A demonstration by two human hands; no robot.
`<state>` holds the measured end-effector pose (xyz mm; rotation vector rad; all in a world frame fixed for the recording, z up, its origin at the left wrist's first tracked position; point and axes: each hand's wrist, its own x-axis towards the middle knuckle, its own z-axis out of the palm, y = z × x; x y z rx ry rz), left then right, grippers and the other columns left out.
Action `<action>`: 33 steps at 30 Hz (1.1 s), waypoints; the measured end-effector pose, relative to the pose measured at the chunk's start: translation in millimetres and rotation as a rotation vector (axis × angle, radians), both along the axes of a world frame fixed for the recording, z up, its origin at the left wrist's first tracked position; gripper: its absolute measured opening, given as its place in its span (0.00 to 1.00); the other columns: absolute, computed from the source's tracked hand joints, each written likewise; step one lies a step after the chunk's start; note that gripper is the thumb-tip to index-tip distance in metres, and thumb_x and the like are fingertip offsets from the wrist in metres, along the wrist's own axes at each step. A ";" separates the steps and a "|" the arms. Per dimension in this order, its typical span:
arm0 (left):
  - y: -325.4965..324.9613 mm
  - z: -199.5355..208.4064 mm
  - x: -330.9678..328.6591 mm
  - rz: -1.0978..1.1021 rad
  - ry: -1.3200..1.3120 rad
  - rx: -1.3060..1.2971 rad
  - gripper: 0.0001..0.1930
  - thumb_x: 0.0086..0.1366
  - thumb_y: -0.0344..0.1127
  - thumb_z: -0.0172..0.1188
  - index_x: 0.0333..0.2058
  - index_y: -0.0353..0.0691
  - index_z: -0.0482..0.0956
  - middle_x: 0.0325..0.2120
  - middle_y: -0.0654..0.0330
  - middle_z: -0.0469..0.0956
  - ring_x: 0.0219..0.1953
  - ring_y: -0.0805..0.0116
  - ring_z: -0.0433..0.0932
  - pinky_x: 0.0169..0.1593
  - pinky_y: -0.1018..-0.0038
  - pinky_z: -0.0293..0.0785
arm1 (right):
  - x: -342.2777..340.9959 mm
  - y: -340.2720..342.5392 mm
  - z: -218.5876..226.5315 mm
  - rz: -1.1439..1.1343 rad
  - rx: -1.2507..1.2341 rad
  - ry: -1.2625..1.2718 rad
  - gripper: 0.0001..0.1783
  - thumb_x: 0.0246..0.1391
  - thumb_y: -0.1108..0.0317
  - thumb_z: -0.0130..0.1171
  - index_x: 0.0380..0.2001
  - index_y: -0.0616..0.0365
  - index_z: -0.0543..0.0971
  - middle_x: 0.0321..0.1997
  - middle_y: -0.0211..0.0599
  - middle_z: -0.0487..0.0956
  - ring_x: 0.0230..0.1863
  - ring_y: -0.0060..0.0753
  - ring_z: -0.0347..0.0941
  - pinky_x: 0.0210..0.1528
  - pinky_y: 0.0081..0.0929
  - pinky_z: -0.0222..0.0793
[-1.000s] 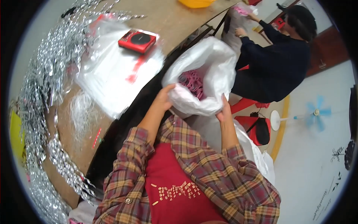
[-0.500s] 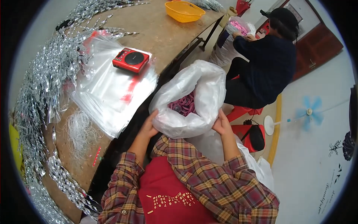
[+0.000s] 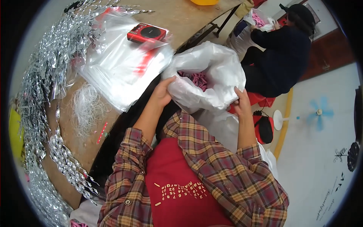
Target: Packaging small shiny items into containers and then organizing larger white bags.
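A large white plastic sack [image 3: 227,90] stands in front of me, its top folded outward into a thick rim. Inside it lie many pink-purple loops [image 3: 198,80], partly hidden by the sack's wall. My left hand [image 3: 163,92] grips the sack's left side, its fingers mostly hidden behind the plastic. On the right side, my right hand [image 3: 242,101] is closed on the sack's edge, with the fingers curled round the plastic.
To the left, a brown table [image 3: 70,140] bears clear plastic bags [image 3: 113,72], a red radio-like device [image 3: 146,33], tangled thread [image 3: 87,109] and silver tinsel [image 3: 41,87]. A seated person [image 3: 281,53] handles another sack [image 3: 242,36] ahead right. A blue-bladed fan [image 3: 318,112] stands at right.
Both my hands have moved forward and slightly right with the sack, whose mouth has opened wider. The view has shifted, and the other person's hands have moved at their sack.
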<state>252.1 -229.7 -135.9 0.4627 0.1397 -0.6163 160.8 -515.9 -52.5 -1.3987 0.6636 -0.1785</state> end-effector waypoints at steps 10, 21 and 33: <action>-29.3 -31.5 -57.1 -0.094 -0.497 0.804 0.31 0.51 0.27 0.55 0.56 0.40 0.59 0.45 0.58 0.69 0.47 0.66 0.69 0.52 0.71 0.65 | 105.2 22.9 28.7 0.645 -1.148 -0.559 0.13 0.50 0.72 0.51 0.41 0.55 0.76 0.39 0.41 0.76 0.42 0.43 0.72 0.47 0.31 0.65; 2.1 -8.3 -90.7 -0.202 -0.524 0.681 0.30 0.51 0.25 0.52 0.56 0.39 0.62 0.43 0.55 0.74 0.46 0.64 0.73 0.50 0.74 0.66 | 162.8 10.2 -74.6 1.366 -2.021 0.283 0.23 0.47 0.70 0.52 0.46 0.30 0.76 0.57 0.34 0.68 0.58 0.46 0.61 0.54 0.55 0.57; -8.6 45.5 -14.9 -0.017 -0.235 0.371 0.24 0.57 0.33 0.58 0.52 0.36 0.64 0.41 0.59 0.73 0.43 0.67 0.73 0.48 0.70 0.69 | 245.9 -27.6 64.8 0.388 -1.318 -0.248 0.30 0.46 0.59 0.59 0.53 0.53 0.66 0.44 0.49 0.75 0.45 0.44 0.73 0.47 0.34 0.67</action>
